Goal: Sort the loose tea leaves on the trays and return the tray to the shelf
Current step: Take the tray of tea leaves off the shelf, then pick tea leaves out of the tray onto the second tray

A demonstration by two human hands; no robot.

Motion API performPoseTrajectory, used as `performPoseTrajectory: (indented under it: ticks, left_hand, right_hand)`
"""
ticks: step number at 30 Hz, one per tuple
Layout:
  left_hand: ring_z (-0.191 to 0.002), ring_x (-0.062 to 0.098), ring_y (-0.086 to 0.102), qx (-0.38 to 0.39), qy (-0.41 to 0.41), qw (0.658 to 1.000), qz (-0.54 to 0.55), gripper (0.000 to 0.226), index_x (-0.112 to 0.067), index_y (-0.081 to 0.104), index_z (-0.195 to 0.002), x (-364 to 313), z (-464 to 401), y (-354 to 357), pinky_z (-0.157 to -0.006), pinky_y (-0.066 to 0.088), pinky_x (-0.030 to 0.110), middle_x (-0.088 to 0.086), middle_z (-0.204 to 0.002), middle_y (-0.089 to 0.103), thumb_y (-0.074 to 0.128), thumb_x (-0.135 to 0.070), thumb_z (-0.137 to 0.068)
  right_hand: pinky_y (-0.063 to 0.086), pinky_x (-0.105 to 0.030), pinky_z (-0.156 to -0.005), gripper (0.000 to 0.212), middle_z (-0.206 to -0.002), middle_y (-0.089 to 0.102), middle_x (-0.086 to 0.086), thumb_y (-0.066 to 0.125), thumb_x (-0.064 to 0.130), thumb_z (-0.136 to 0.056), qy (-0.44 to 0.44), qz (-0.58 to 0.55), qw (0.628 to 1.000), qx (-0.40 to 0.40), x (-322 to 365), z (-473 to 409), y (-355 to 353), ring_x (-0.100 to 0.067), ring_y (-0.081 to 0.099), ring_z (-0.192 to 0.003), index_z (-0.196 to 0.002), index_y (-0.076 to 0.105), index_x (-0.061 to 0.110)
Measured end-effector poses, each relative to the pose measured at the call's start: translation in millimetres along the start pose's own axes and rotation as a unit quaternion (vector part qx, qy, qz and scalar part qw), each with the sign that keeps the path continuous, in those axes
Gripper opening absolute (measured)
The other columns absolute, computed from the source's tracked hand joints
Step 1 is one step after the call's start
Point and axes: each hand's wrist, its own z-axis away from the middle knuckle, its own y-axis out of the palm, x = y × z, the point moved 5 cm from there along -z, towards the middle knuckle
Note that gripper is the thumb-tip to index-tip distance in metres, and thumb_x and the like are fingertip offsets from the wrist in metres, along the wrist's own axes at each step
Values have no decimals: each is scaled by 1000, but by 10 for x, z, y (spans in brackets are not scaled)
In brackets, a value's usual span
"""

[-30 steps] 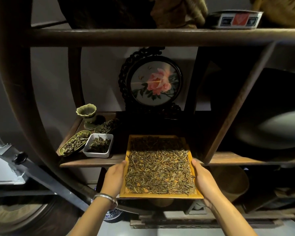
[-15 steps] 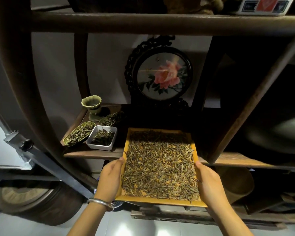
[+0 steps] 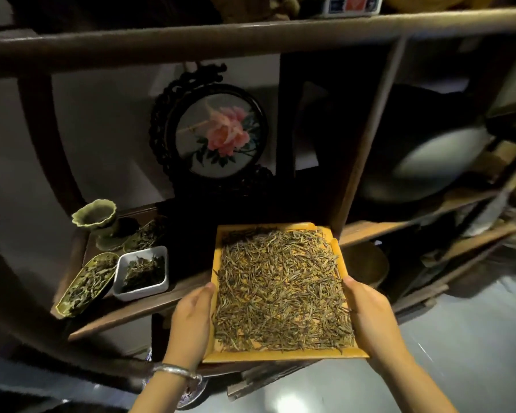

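Observation:
A yellow rectangular tray (image 3: 283,354) covered with loose brown-green tea leaves (image 3: 280,290) is held in front of the dark wooden shelf (image 3: 137,314). My left hand (image 3: 191,320) grips the tray's left edge and my right hand (image 3: 367,314) grips its right edge. The tray's far end reaches just over the shelf's front edge, near the upright divider (image 3: 361,150); most of the tray hangs in the air.
On the shelf's left stand a white square dish (image 3: 142,272) of tea, a green leaf-shaped dish (image 3: 85,286), another small dish (image 3: 145,234) and a green cup (image 3: 97,219). A round framed flower panel (image 3: 218,132) stands at the back. Dark vessels fill the right compartments.
The tray has come back out from the shelf towards me and to the right, with both hands still on it. The view has tilted and shifted left.

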Motion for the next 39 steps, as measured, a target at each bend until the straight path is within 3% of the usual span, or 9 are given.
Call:
performPoseTrajectory:
  ticks: [4, 9, 13, 18, 22, 25, 33, 37, 39]
  left_hand:
    - [-70, -7, 64, 90, 36, 995, -24, 35, -26, 70, -76, -76, 57, -1, -63, 40, 19, -24, -75, 71, 43, -30, -98]
    - [-58, 2, 64, 184, 80, 979, -46, 41, -14, 70, -74, -143, 180, 69, -50, 42, 11, -7, -70, 73, 41, -29, -99]
    - [-66, 18, 66, 250, 90, 962, -59, 46, -2, 66, -78, -177, 359, 321, -62, 46, 30, 8, -73, 72, 41, -34, -98]
    - [-65, 13, 61, 338, 122, 931, -60, 44, 0, 64, -74, -332, 790, 902, -58, 44, 25, 9, -72, 70, 44, -31, -97]
    - [-80, 17, 59, 456, 156, 874, -59, 34, 0, 66, -96, -445, 1427, 1494, -73, 44, 31, 3, -84, 65, 43, -25, -99]
    - [-71, 9, 53, 523, 202, 825, -67, 32, 5, 62, -107, -488, 2040, 1899, -72, 44, 12, -1, -82, 57, 43, -19, -99]
    - [-78, 22, 56, 689, 177, 697, -95, 24, -18, 58, -81, -379, 4065, 2639, -77, 48, 40, 5, -81, 60, 45, -31, -97]
    - [-67, 16, 53, 743, 215, 624, -113, 29, -20, 57, -73, -243, 5137, 2849, -64, 45, 28, 1, -72, 59, 45, -29, -98]
    - [-62, 6, 50, 757, 236, 599, -110, 30, -27, 53, -68, -159, 5656, 2919, -57, 40, 17, -8, -68, 55, 46, -27, -98]
  right_hand:
    - [48, -15, -46, 32, -72, 72, 3, 49, 38, -94, -3, -51, 996, -73, -168, 532, -75, -1, 66, -57, -75, 69, 22]
    - [44, -13, -43, 38, -64, 71, 12, 44, 35, -98, 4, -59, 984, -170, -292, 1123, -241, 4, 64, -57, -79, 70, 16]
    - [40, -9, -42, 42, -70, 71, 6, 38, 34, -100, 9, -54, 969, -242, -399, 1567, -499, 6, 63, -60, -80, 71, 17]
    - [45, -16, -46, 44, -62, 70, 13, 40, 34, -100, 18, -75, 931, -356, -530, 2246, -981, 4, 63, -56, -73, 71, 19]
    - [45, -28, -56, 41, -67, 71, 3, 49, 37, -96, 44, -93, 875, -472, -767, 2952, -1452, -6, 63, -63, -67, 73, 19]
    - [48, -18, -51, 39, -65, 71, 5, 53, 40, -93, 48, -128, 828, -543, -981, 3571, -1747, -1, 64, -60, -69, 73, 17]
    - [57, -33, -64, 35, -80, 75, -5, 53, 35, -95, 74, -216, 678, -698, -1593, 5386, -2247, -19, 71, -76, -84, 74, 10]
    - [50, -18, -49, 39, -75, 74, 1, 45, 38, -97, 87, -212, 611, -757, -1870, 6278, -2413, -8, 69, -66, -84, 72, 12]
    - [47, -23, -54, 41, -74, 74, 3, 45, 41, -96, 98, -204, 580, -782, -2019, 6687, -2488, -7, 68, -65, -81, 72, 14]
